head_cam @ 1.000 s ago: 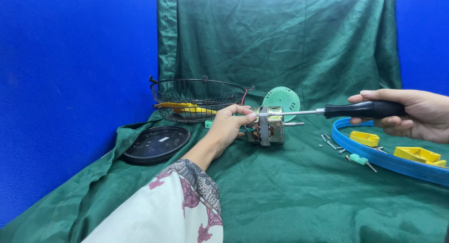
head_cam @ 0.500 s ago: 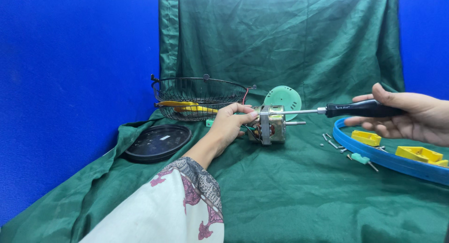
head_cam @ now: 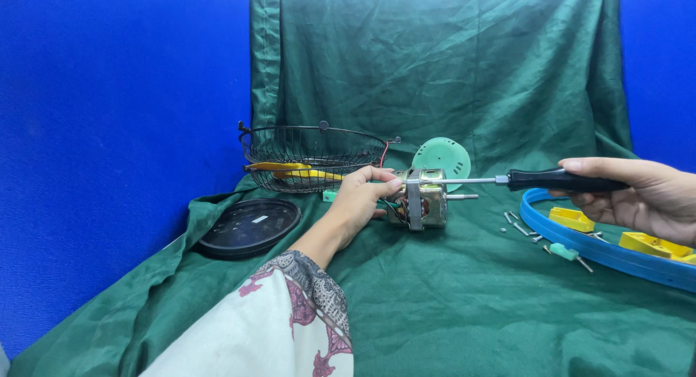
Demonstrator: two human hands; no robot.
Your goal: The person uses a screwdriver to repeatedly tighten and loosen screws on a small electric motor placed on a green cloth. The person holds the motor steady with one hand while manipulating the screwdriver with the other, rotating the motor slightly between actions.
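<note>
Between the hands: a small metal electric motor with copper windings [head_cam: 424, 200] sits on the green cloth of the desk [head_cam: 464, 304], about mid-scene, in front of the draped backdrop.
Motor axis: its shaft runs left to right, the bare end poking out toward the right.
Left hand: the left hand [head_cam: 362, 199] touches the motor's left end, fingers curled round the casing and thumb on top, clamped on it; this hand is the nearer one.
Right hand: the right hand [head_cam: 645, 196] stays well apart to the right, closed round the black handle of a long screwdriver [head_cam: 507, 180].
Screwdriver line: its steel shank lies nearly level, parallel to the shaft and just above it, tip at the motor's top edge by the left thumb.
Behind: a black wire basket holding yellow pieces [head_cam: 312, 158] and a pale green round plastic cap [head_cam: 442, 157].
Right side: a blue plastic ring [head_cam: 580, 239], with loose screws [head_cam: 518, 225] between it and the motor.
Left side: a black round plastic disc [head_cam: 250, 225].
</note>
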